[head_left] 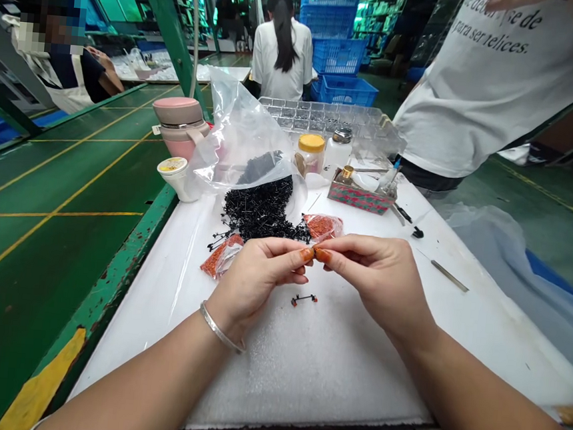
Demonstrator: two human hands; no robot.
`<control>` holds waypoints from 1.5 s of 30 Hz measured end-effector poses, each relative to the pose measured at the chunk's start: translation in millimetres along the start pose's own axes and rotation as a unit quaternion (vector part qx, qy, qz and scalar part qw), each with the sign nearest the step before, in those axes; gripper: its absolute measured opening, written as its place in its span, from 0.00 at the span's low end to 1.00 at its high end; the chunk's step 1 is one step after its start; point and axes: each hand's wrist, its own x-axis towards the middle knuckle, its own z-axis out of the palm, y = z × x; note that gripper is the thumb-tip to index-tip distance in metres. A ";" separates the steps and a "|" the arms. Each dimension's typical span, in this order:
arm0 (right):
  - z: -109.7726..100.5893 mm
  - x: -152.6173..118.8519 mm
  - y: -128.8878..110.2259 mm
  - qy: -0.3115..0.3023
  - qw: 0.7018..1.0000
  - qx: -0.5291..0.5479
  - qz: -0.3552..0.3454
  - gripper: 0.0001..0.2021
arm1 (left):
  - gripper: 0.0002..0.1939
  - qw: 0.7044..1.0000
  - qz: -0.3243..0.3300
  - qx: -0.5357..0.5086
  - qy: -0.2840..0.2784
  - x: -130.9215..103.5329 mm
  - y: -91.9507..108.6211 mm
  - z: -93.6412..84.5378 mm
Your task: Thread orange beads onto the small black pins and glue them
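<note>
White foam sheet (332,379), work surface, near. Bracelet (214,326), left wrist. Black piece (304,299), orange at both ends, lying on the sheet, centre. Above it, left hand (262,266) and right hand (386,274): thumbs and forefingers pinching a small part (314,251), centre, mostly hidden by the fingertips. Metal strip (450,276), right. Two orange packets (323,227), either side of centre. Black heap (257,202), its far portion veiled by a clear bag (232,113). Patterned box (361,198), right, filled with tools. Tub (181,182), left, lid print too small to read. Yellow-lidded jar (311,151); metal-topped jar (339,153); pink flask (177,115), left. Divided tray (391,134), clear. Person in white shirt (469,104), right, print partly legible: "para ser". Green floor (558,205), yellow line. Person (283,51) facing away, far centre, beside blue crates (338,55). Green post (169,31), left, crossing the view of far windows and shelves.
</note>
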 end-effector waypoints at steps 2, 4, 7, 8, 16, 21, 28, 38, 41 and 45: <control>-1.5 2.1 2.7 -0.009 0.999 0.026 0.021 0.03 | 0.07 0.999 0.028 0.039 0.008 -0.7 -0.7 -0.1; -3.1 3.9 5.1 -0.016 0.999 0.040 0.032 0.04 | 0.07 0.997 0.041 0.060 0.011 -1.1 -1.4 -0.2; -5.7 5.3 4.7 -0.030 0.999 0.034 0.028 0.04 | 0.07 0.997 0.042 0.069 0.009 -1.3 -1.5 0.0; -6.7 5.3 3.6 -0.037 0.999 0.022 0.022 0.03 | 0.07 0.997 0.041 0.070 0.009 -1.4 -1.2 0.2; -13.5 3.7 -0.5 -0.091 0.988 -0.118 -0.029 0.07 | 0.09 0.996 0.024 0.090 0.002 -2.1 0.6 1.6; -13.6 2.9 -1.0 -0.102 0.977 -0.177 -0.061 0.09 | 0.09 0.992 0.022 0.127 0.012 -2.9 1.7 3.2; -13.5 2.8 -1.0 -0.107 0.973 -0.193 -0.064 0.08 | 0.08 0.984 0.041 0.171 0.024 -2.7 4.0 4.6; -12.9 2.9 -2.4 -0.110 0.977 -0.179 -0.025 0.08 | 0.08 0.967 0.074 0.240 0.028 -3.5 5.4 4.6; -12.1 3.4 -2.9 -0.115 0.977 -0.177 -0.013 0.08 | 0.08 0.962 0.079 0.260 0.023 -4.1 6.1 4.3; -11.6 4.3 -3.4 -0.133 0.980 -0.146 0.025 0.08 | 0.08 0.952 0.096 0.292 0.017 -4.0 6.1 3.3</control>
